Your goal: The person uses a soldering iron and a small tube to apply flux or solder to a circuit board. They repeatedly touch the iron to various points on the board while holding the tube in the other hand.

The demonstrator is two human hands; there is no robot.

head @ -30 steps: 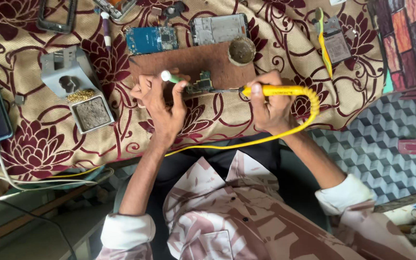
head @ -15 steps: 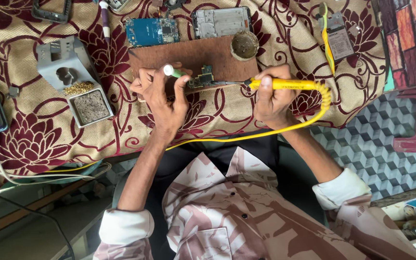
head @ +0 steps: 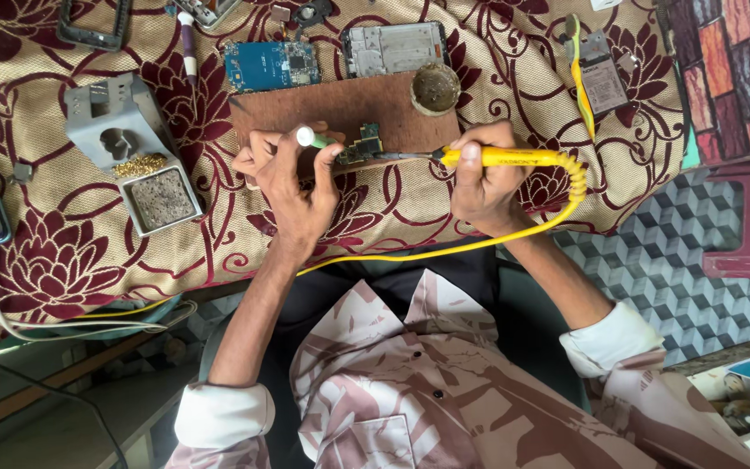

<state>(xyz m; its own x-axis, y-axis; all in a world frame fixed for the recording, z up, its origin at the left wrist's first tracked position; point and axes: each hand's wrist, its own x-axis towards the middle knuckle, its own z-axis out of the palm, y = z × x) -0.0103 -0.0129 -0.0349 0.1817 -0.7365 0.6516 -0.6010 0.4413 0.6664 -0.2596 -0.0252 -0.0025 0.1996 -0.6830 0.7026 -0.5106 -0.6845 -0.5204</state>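
Both hands are at the brown board: the right hand (head: 483, 178) is wrapped tight around a yellow soldering iron (head: 514, 157), its dark tip pointing left onto a small green circuit board (head: 362, 146), and the left hand (head: 292, 178) is curled around a slim tool with a pale green-white end (head: 308, 136), fingers pinching at the left edge of that same circuit board. That little board sits at the near edge of the brown wooden board (head: 340, 108), which lies on the worktop (head: 62, 260) covered in a cream and maroon flowered cloth. From the iron's handle a yellow cord (head: 444, 252) loops round the right wrist and runs back across the lap. On the far corner of the wooden board, a round tin (head: 435, 88) of dull paste. Beyond it, a blue circuit board (head: 271, 64) and a grey phone frame (head: 395, 48) side by side. Off to the left, a grey soldering stand (head: 123, 143) with brass wool and a dirty sponge tray (head: 160, 199).
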